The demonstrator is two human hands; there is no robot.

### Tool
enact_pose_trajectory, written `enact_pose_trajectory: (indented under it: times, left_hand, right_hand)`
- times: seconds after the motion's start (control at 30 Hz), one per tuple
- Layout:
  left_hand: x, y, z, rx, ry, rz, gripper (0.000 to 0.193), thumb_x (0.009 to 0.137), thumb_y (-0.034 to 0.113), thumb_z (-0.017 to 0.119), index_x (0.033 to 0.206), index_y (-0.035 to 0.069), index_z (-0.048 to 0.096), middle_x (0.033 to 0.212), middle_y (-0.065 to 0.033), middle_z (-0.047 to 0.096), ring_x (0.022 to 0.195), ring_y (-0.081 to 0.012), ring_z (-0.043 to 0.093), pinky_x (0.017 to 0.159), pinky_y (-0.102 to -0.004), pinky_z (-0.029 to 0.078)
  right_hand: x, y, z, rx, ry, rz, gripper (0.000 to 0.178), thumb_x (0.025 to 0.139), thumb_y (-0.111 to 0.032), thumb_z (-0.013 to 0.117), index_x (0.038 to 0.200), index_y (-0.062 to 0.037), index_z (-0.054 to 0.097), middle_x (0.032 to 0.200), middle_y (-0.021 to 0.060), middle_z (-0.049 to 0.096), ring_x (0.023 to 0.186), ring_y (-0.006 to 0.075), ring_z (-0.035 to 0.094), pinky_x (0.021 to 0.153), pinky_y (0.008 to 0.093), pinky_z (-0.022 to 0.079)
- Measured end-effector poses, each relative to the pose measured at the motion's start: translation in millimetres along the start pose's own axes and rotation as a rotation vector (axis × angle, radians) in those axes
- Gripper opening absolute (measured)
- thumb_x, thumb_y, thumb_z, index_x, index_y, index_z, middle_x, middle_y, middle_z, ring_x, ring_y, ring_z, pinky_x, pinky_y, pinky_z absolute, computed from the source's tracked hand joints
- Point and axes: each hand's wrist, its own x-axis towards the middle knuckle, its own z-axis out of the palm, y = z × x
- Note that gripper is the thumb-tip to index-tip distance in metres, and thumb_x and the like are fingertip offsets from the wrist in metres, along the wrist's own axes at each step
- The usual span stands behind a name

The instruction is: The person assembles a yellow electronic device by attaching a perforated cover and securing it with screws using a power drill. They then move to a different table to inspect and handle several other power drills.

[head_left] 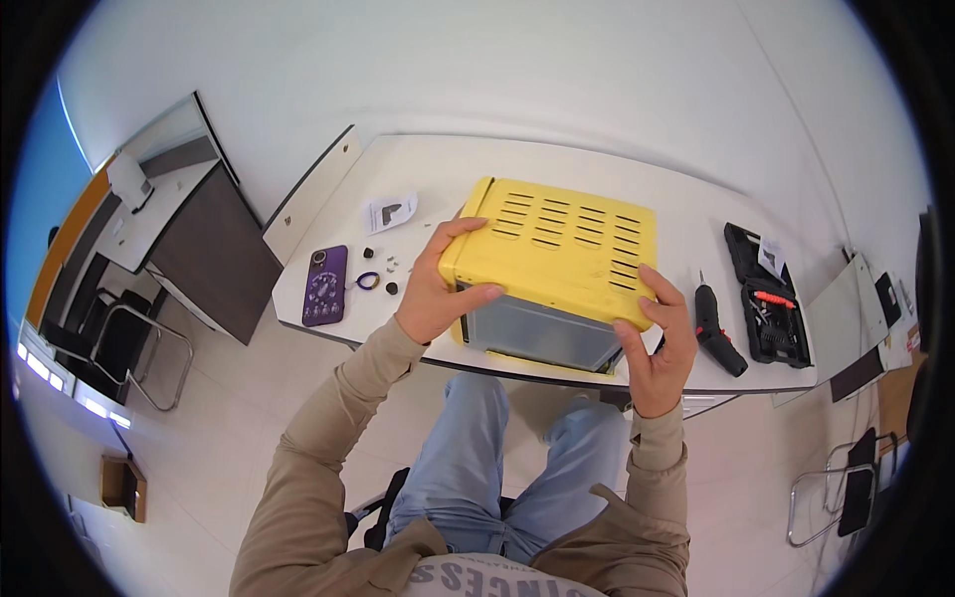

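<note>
A yellow metal oven cover with rows of vent slots sits over a small oven at the table's near edge. Below the cover's near edge shows the oven's grey side panel, with a strip of yellow along its bottom. My left hand grips the cover's left near corner, thumb along the near edge and fingers over the top. Around the right near corner, my right hand has its fingers on top and its thumb against the near edge. The far and right sides of the oven are hidden.
Left on the white table lie a purple phone, a paper sheet, black knobs, a dark blue ring-shaped band and several screws. A black power screwdriver and an open tool case lie right.
</note>
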Motion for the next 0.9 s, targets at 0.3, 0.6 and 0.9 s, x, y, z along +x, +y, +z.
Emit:
enact_pose_trajectory:
  times: [0.3, 0.6, 0.9]
  left_hand:
    - [-4, -1, 31, 0.125, 0.091, 0.096, 0.059, 0.081, 0.011, 0.076, 0.133, 0.010, 0.048, 0.159, -0.0263, 0.006, 0.148, -0.0287, 0.014, 0.109, -0.0356, 0.035]
    - [0, -6, 39, 0.081, 0.085, 0.190, 0.047, 0.086, 0.013, 0.071, 0.127, 0.009, 0.048, 0.161, -0.0198, 0.008, 0.145, -0.0298, 0.023, 0.108, -0.0353, 0.036]
    - [15, -12, 25, 0.425, 0.036, 0.477, 0.038, 0.081, 0.014, 0.073, 0.116, 0.009, 0.059, 0.147, -0.0180, 0.041, 0.146, -0.0442, 0.016, 0.115, -0.0518, 0.021]
  right_hand:
    - [16, 30, -9, -0.105, -0.048, 0.011, 0.037, 0.077, -0.006, 0.078, 0.108, 0.0004, 0.058, 0.126, 0.0189, 0.060, 0.110, 0.0304, 0.060, 0.093, 0.0356, 0.048]
    - [25, 38, -15, -0.149, -0.115, -0.031, 0.040, 0.078, -0.009, 0.077, 0.116, -0.0018, 0.066, 0.126, 0.0149, 0.059, 0.110, 0.0275, 0.061, 0.091, 0.0341, 0.049]
    - [25, 37, -15, -0.122, -0.128, -0.013, 0.038, 0.080, -0.014, 0.077, 0.115, -0.0028, 0.067, 0.127, 0.0145, 0.059, 0.110, 0.0283, 0.061, 0.093, 0.0342, 0.048]
